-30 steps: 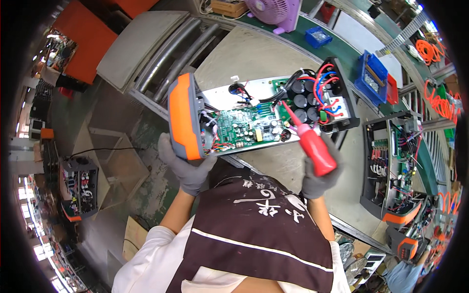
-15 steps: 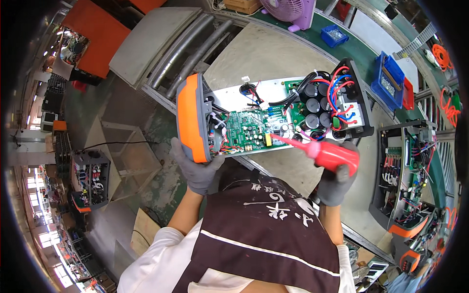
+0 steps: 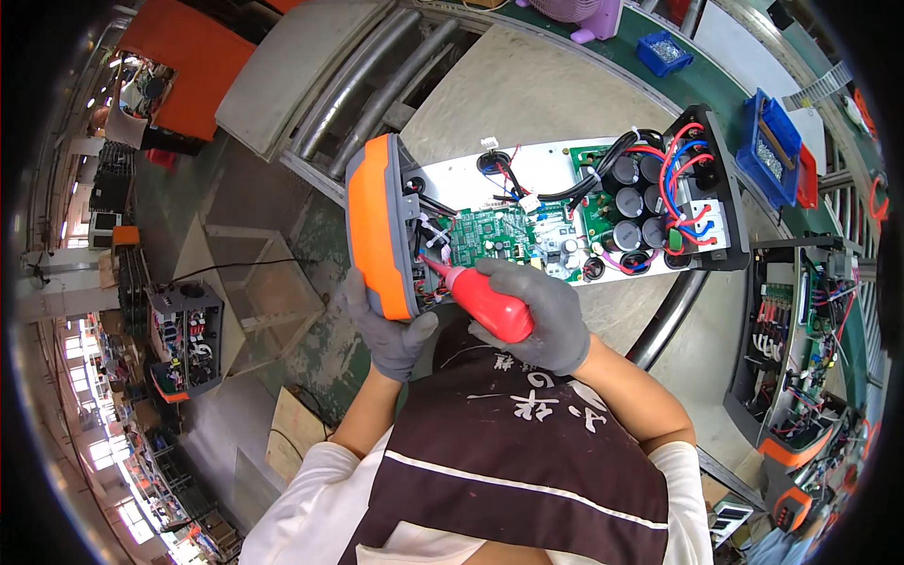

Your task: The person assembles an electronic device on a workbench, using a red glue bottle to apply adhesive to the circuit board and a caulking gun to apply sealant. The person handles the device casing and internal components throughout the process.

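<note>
An opened electronic unit lies on a grey work surface: a green circuit board [image 3: 494,235] with black capacitors [image 3: 629,202] and red, blue and black wires [image 3: 683,155]. Its orange and grey end cover [image 3: 377,226] stands upright at the left end. My left hand [image 3: 388,331], in a grey glove, grips the lower edge of that cover. My right hand [image 3: 537,311], also gloved, is closed around a red-handled screwdriver [image 3: 485,301]. The screwdriver's tip points up and left into the gap between cover and board.
Blue bins [image 3: 774,146] of small parts sit at the far right of the green-edged bench. More opened units [image 3: 796,377] stand to the right, and another one [image 3: 184,339] lies on the floor at the left. A purple fan base [image 3: 584,14] is at the top.
My right hand has swung the screwdriver from the capacitor end on the right down and left to the orange cover end. My left hand stays on the cover.
</note>
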